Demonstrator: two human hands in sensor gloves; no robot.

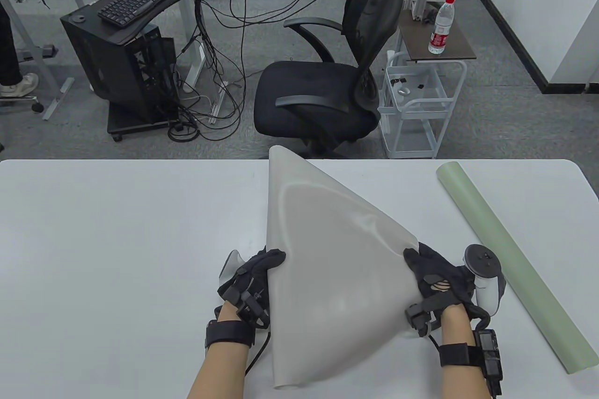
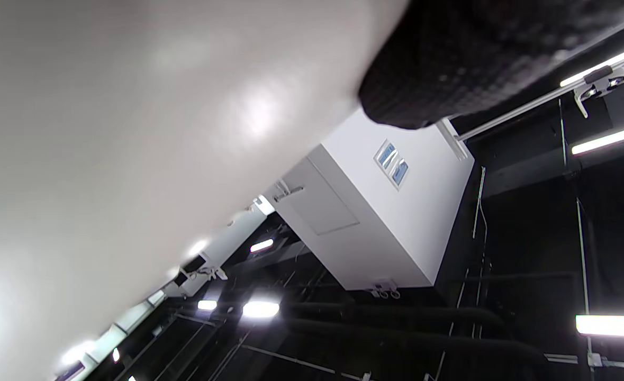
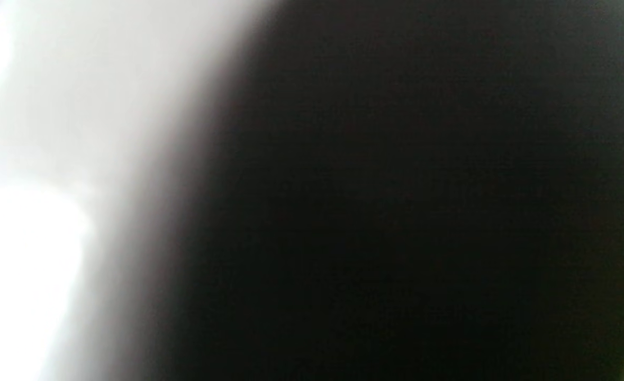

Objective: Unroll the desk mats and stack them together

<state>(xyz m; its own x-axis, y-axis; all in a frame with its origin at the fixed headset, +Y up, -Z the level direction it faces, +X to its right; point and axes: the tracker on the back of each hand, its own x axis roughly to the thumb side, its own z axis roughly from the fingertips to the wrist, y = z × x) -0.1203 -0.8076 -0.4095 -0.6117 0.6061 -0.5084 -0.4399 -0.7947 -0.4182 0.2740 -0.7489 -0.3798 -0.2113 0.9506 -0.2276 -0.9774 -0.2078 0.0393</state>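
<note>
Bright even table view; right wrist view blurred, half dark.

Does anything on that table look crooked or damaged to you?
Nothing looks damaged. The grey mat is held up off the white table by the left hand and right hand, bowed and wrinkled near the right grip. The green mat lies rolled, diagonally, at the right.

Grey mat (image 1: pixel 327 254) held up; green mat (image 1: pixel 510 263) rolled, rt.
</note>
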